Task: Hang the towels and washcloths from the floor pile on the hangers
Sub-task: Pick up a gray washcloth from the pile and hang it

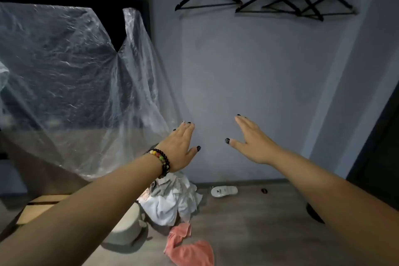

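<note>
Seen from a head camera looking forward and down. Both arms stretched out toward a blue-grey wall [248, 71], left hand [180, 149] and right hand [252, 143] raised side by side, fingers straight and relaxed, thumbs apart, holding nothing, touching nothing. Pile of towels [172, 203] on the floor [259, 233] directly below the left wrist, white and grey cloth bunched together; pink washcloth [190, 251] lying nearer the camera, long axis running roughly left to right. Left hand nearer the pile. Black hangers [269, 0] empty, high on the wall, above and beyond both hands. Nothing hung yet, by the look of it.
</note>
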